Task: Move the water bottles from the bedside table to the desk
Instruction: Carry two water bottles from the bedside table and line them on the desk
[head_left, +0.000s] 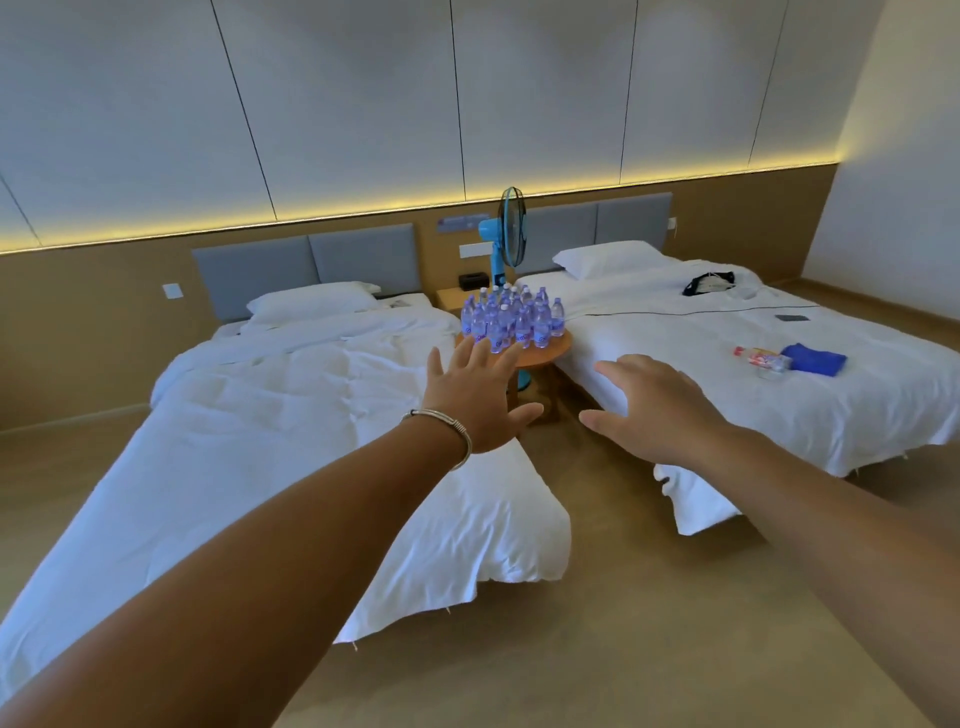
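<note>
The water bottles (511, 318) stand packed upright on the round table (545, 349) between the two beds, far ahead. My left hand (480, 397) and right hand (657, 408) reach forward, fingers spread, holding nothing, since the bottles are not yet within reach.

A: Where are the bottles (511, 317)?

B: On the round wooden counter (556, 349), far off in the gap between the two beds.

A: What do they look like?

B: Small, clear, bluish, with white caps and labels. A good many, all upright, packed close in one cluster that covers most of the top.
</note>
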